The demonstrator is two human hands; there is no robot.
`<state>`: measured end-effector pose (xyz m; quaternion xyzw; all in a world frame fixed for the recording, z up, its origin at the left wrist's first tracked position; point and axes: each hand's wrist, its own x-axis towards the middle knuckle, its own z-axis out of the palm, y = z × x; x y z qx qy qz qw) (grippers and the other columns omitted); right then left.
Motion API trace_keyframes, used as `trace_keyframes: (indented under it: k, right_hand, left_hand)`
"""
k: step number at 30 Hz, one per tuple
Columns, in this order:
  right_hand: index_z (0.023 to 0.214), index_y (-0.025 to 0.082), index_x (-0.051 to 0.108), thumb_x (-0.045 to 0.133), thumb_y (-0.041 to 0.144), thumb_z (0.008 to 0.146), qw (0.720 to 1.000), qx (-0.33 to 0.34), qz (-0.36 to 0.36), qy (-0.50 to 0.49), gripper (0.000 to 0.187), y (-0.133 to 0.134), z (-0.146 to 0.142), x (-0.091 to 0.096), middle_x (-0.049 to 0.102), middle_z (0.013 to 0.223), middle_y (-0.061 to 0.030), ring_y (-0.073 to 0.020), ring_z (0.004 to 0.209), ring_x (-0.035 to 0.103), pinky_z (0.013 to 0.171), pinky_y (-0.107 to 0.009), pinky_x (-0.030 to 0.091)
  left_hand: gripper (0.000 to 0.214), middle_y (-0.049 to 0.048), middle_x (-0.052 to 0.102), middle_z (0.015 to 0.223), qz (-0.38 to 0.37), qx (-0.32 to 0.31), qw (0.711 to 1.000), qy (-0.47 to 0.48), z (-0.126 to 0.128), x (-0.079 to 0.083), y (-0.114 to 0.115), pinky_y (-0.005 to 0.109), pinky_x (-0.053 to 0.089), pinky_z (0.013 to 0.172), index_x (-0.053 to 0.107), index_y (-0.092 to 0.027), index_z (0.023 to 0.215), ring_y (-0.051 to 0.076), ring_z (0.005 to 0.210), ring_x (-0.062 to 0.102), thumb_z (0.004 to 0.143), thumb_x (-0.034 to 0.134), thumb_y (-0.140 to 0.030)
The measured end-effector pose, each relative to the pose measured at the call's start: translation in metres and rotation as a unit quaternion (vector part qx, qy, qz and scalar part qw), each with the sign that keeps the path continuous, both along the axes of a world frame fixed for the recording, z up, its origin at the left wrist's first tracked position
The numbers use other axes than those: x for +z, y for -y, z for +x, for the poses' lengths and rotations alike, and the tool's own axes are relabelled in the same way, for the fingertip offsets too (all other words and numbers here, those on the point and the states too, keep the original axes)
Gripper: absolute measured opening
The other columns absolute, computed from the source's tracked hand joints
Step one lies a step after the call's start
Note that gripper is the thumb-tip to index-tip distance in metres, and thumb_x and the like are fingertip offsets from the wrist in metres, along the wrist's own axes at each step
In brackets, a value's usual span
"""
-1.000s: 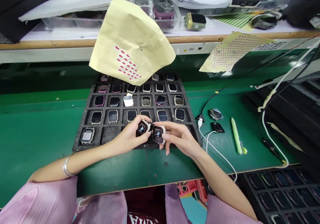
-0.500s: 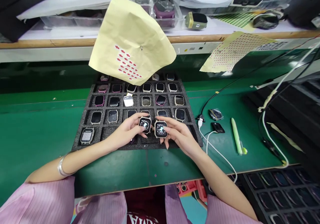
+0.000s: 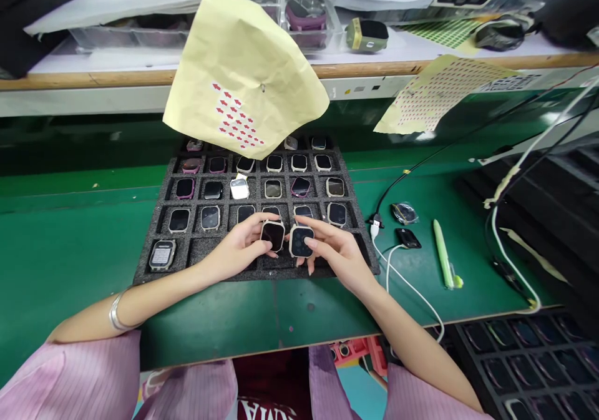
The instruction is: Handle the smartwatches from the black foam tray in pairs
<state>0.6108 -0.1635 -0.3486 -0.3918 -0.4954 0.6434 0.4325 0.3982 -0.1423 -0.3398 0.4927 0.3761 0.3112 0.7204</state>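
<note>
My left hand (image 3: 238, 248) grips a beige smartwatch body (image 3: 272, 234) with a dark screen, held over the front row of a black foam tray (image 3: 147, 271). Right beside it, my right hand (image 3: 334, 251) pinches a second beige smartwatch body (image 3: 301, 241) whose screen shows small icons. The two watches nearly touch, screens facing up towards me. The tray's compartments hold several more watch bodies in pink, black and beige; one at the front left (image 3: 161, 254) has a lit screen.
A yellow sticker sheet with red arrows (image 3: 243, 73) hangs over the tray's back rows; another sheet (image 3: 437, 92) hangs right. A white USB cable (image 3: 397, 270), a green pen (image 3: 442, 251) and small dark parts lie right of the tray. Another black tray (image 3: 524, 364) sits bottom right.
Both hands lowered slightly towards the tray and turned the two watches screen-up. The left watch's screen went dark; the right one changed to an icon display.
</note>
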Motion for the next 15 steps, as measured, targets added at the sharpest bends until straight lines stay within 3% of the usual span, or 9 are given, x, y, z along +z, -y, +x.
trace_keyframes:
  k: [5,9,15]
  right_hand:
    - [0.126,0.021,0.058,0.062,0.025,0.089,0.999,0.024,-0.019,-0.034,0.037,-0.001,-0.0004,0.0042,0.068,0.099,-0.0081,-0.0174,0.067,0.066,0.044,-0.023,0.053]
    - [0.12,0.021,0.06,0.065,0.025,0.087,0.993,0.052,-0.06,-0.084,0.033,-0.0025,-0.0004,0.0058,0.067,0.091,-0.0071,-0.0171,0.066,0.066,0.044,-0.021,0.053]
    - [0.115,0.021,0.062,0.071,0.024,0.083,0.988,0.071,-0.076,-0.114,0.033,-0.0047,-0.0007,0.0028,0.067,0.087,-0.0057,-0.0163,0.063,0.066,0.043,-0.02,0.054]
  left_hand:
    - [0.04,0.002,0.06,0.092,0.035,0.011,0.999,-0.022,0.0008,-0.0045,0.001,0.028,0.05,0.073,0.05,-0.019,0.114,0.015,0.082,0.058,0.076,0.064,-0.014]
    - [0.034,0.0016,0.059,0.087,0.066,0.025,0.997,-0.028,0.0029,-0.0059,0.0033,0.028,0.046,0.073,0.053,-0.017,0.108,0.015,0.081,0.057,0.077,0.067,-0.019]
    - [0.036,0.0016,0.057,0.089,0.059,0.02,0.997,-0.041,0.0052,-0.0107,0.004,0.025,0.042,0.061,0.051,-0.017,0.11,0.012,0.067,0.051,0.079,0.066,-0.024]
